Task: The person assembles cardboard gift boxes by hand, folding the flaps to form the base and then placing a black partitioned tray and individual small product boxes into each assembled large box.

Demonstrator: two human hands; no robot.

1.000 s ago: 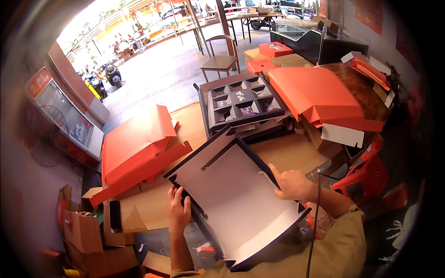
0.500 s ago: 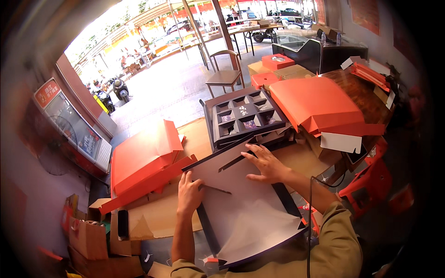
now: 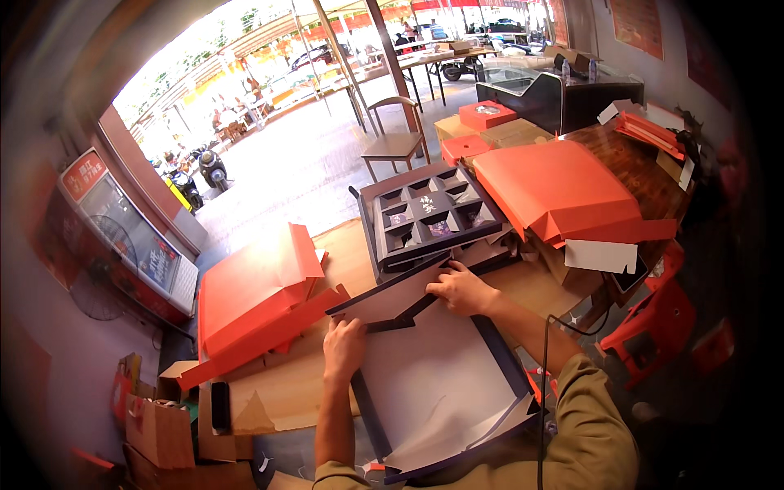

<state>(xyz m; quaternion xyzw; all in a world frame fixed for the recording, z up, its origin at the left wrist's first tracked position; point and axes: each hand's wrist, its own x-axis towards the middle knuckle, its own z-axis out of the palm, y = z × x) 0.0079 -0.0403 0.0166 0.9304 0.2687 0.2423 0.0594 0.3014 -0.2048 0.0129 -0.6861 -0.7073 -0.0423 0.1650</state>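
Note:
In front of me, tilted, lies a half-folded dark cardboard box [image 3: 441, 384] with a white inside. Its far wall [image 3: 384, 298] stands up, with a notched dark-edged strip along it. My left hand [image 3: 345, 349] is closed on that wall's left end, fingertips at the top edge. At the right end, my right hand [image 3: 464, 289] pinches the same wall near its corner. The hands hide part of both corners. Just beyond sits a dark tray [image 3: 425, 204] divided into compartments, some holding small purplish pieces.
Orange box lids [image 3: 257, 286] lie left, and another large orange box [image 3: 555, 184] lies right. A black phone-like object [image 3: 220, 407] rests at the table's left edge. A black cable [image 3: 545, 392] hangs by my right arm. Red stools [image 3: 653, 327] stand right, cartons [image 3: 159, 429] lower left.
The box's far wall has been raised and its strip folded. My right hand has gone from spread fingers to a pinch on the edge; my left hand has shifted slightly right and down.

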